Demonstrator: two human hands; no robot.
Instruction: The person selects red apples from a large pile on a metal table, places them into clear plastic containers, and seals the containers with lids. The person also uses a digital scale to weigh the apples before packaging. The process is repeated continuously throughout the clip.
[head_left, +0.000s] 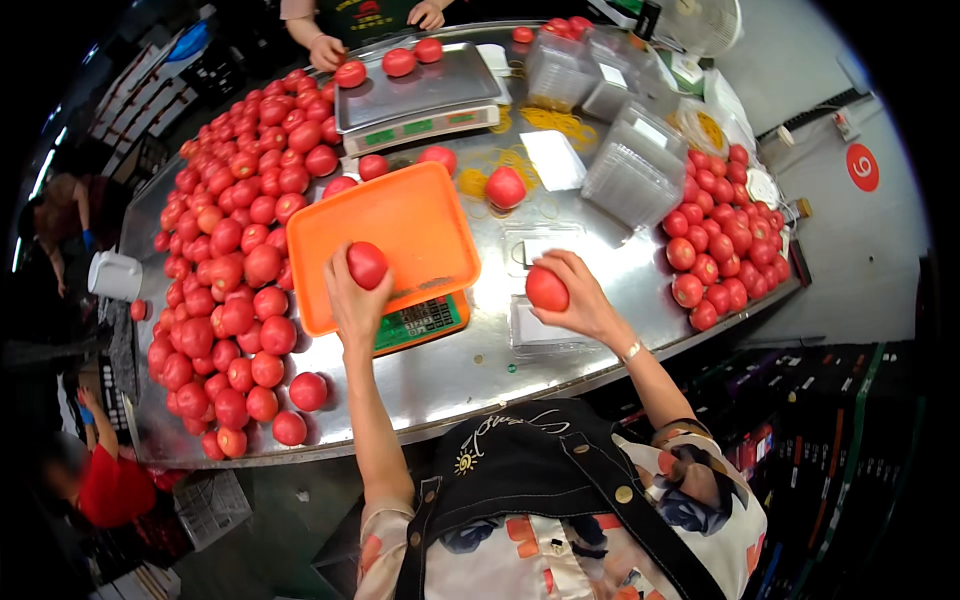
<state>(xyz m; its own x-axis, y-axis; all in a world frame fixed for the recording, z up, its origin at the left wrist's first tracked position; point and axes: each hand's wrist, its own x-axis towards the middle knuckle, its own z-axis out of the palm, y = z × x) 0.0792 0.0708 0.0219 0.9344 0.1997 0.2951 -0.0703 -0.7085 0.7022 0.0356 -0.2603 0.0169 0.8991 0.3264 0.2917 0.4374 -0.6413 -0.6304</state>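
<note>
My left hand (358, 300) grips a red tomato (367, 265) over the lower left part of an orange plastic tray (420, 217). That tray lies on a small digital scale with a green keypad panel (420, 324). In my right hand (581, 296) is another tomato (547, 289), held just above an opened clear plastic clamshell box (559, 339) with a pale sheet inside. A single tomato (505, 187) rests by yellow rubber bands (474, 183), beyond my hands. Whether the held tomatoes touch the tray or the box, I cannot tell.
A large tomato heap (225, 240) covers the table's left side; a smaller pile (724, 232) sits at the right. Stacked clear boxes (637, 165) and a white sheet (553, 160) lie between. Across the table, a person's hand (327, 52) is beside a steel-topped scale (416, 86) holding tomatoes.
</note>
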